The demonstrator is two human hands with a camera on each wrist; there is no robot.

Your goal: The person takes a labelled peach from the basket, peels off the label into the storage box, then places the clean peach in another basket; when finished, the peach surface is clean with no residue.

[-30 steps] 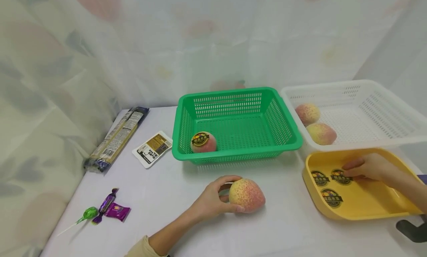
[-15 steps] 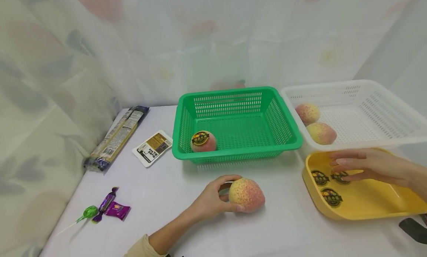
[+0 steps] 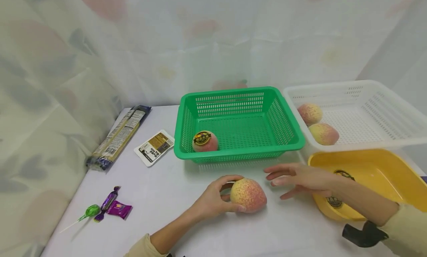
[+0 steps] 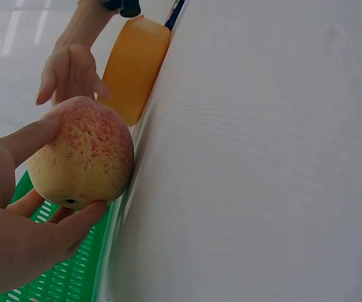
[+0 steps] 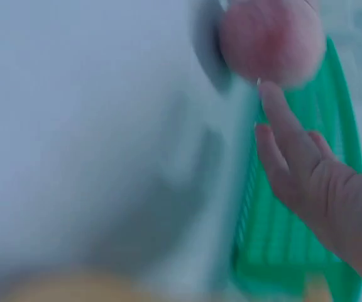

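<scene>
My left hand [image 3: 215,199] grips a yellow and pink peach [image 3: 249,195] on the white table, thumb on the near side and fingers on the far side. In the left wrist view, the peach [image 4: 83,154] shows a small dark hole at its end. My right hand [image 3: 301,180] is held just right of the peach, fingers spread and apart from it. Nothing shows between the right fingers [image 5: 288,126] in the right wrist view. Behind the right forearm, a yellow tray [image 3: 367,157] contains round black-and-gold stickers [image 3: 334,202], partly hidden by the arm.
A green basket [image 3: 240,153] with one stickered peach [image 3: 205,141] stands behind my hands. To its right, a white basket [image 3: 383,143] has two peaches [image 3: 323,134]. Leftward lie a long packet [image 3: 120,136], a flat packet [image 3: 154,147], a lollipop [image 3: 91,211] and two purple-wrapped sweets [image 3: 119,209].
My right hand has lifted from the stickers in the yellow tray and moved left toward the peach. The left hand keeps its grip on the peach in the same place.
</scene>
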